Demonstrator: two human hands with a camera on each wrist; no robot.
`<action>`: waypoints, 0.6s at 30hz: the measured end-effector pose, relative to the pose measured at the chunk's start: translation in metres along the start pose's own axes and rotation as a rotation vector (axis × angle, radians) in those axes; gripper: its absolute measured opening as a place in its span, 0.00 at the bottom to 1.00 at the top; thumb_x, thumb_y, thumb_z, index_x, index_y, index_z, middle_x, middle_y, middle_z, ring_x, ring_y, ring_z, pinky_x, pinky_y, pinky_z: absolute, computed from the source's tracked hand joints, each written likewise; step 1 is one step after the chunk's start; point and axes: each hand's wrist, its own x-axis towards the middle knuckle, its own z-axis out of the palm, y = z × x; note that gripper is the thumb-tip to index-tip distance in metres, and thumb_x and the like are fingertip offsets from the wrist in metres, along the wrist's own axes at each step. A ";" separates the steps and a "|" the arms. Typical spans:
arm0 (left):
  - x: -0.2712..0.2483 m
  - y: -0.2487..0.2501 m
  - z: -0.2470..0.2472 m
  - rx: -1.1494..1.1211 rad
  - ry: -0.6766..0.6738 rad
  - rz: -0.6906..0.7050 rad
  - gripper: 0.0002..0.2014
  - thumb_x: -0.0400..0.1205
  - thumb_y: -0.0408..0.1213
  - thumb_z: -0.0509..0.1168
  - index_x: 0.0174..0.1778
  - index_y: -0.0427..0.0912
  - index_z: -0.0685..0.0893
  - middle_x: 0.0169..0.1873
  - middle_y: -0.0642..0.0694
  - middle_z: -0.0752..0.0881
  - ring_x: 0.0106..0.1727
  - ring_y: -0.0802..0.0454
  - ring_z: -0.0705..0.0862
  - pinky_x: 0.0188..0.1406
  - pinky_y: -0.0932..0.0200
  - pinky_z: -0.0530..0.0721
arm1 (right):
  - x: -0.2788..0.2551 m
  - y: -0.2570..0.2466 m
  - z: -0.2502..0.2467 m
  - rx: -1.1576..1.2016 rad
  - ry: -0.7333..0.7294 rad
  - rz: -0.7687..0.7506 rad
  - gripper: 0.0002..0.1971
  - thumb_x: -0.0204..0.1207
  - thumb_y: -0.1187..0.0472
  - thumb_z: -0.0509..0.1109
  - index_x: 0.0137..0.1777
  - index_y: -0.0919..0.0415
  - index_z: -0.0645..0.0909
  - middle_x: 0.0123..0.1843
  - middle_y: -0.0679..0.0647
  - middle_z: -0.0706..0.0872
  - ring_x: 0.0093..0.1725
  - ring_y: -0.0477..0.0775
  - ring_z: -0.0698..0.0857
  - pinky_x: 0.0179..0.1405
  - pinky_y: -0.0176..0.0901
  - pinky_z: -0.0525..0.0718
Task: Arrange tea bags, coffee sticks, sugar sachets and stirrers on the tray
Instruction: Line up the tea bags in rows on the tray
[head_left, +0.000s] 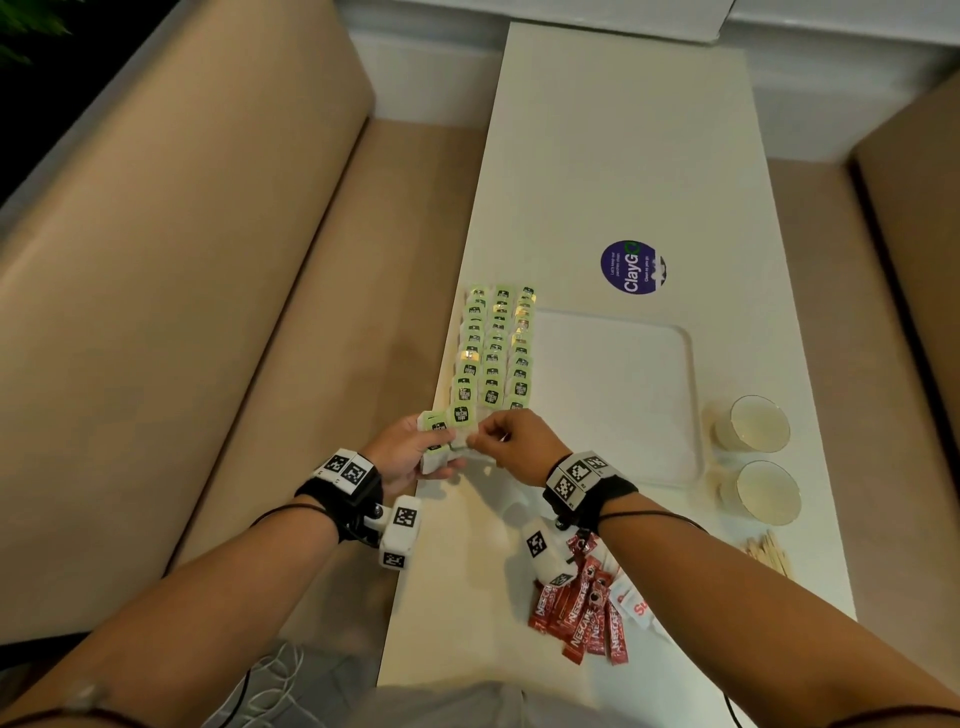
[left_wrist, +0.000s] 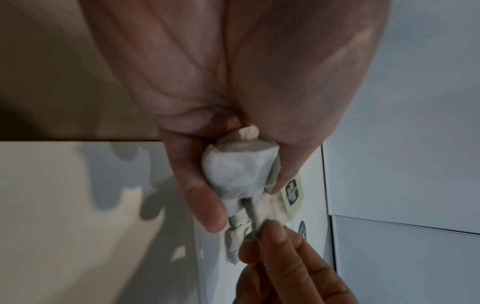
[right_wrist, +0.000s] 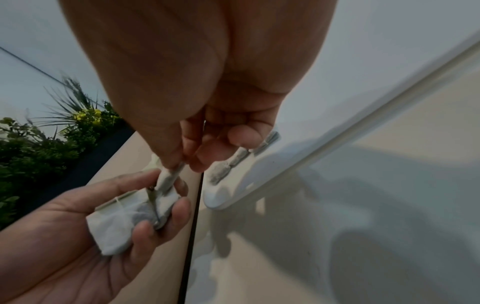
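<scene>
My left hand (head_left: 434, 454) grips a small stack of tea bags (head_left: 441, 441) with green tags just off the table's left edge; the left wrist view shows the white bags (left_wrist: 239, 170) bunched in my left hand (left_wrist: 244, 195). My right hand (head_left: 480, 436) pinches one bag of that stack between thumb and forefinger; the pinched bag (right_wrist: 168, 179) shows in the right wrist view under my right hand (right_wrist: 185, 164). Three rows of tea bags (head_left: 496, 348) lie along the left side of the white tray (head_left: 623, 415). Red coffee sticks (head_left: 582, 613), sugar sachets (head_left: 631, 605) and wooden stirrers (head_left: 769, 553) lie near me.
Two small cups (head_left: 753, 423) (head_left: 763, 491) stand right of the tray. A round blue sticker (head_left: 631, 267) is on the long white table (head_left: 623, 156) beyond the tray. Beige bench seats (head_left: 182, 286) flank the table on both sides.
</scene>
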 end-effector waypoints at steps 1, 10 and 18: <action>0.001 0.000 0.000 0.000 0.002 0.000 0.09 0.87 0.31 0.64 0.62 0.40 0.84 0.50 0.39 0.92 0.42 0.43 0.91 0.33 0.59 0.90 | 0.001 0.000 0.000 -0.023 -0.003 -0.001 0.12 0.81 0.51 0.74 0.41 0.59 0.87 0.36 0.54 0.88 0.31 0.45 0.81 0.40 0.43 0.83; 0.009 0.000 -0.015 -0.077 0.037 -0.015 0.07 0.85 0.25 0.65 0.58 0.34 0.81 0.46 0.34 0.89 0.42 0.40 0.91 0.32 0.57 0.91 | 0.018 0.004 0.004 -0.076 0.119 0.126 0.17 0.82 0.57 0.72 0.41 0.72 0.86 0.36 0.65 0.88 0.32 0.50 0.79 0.34 0.40 0.78; 0.015 -0.006 -0.026 -0.056 0.051 0.009 0.17 0.82 0.15 0.62 0.63 0.34 0.81 0.55 0.32 0.90 0.50 0.38 0.91 0.39 0.56 0.91 | 0.030 0.004 0.020 -0.154 0.073 0.246 0.18 0.80 0.56 0.73 0.30 0.63 0.87 0.26 0.52 0.82 0.30 0.50 0.79 0.36 0.44 0.82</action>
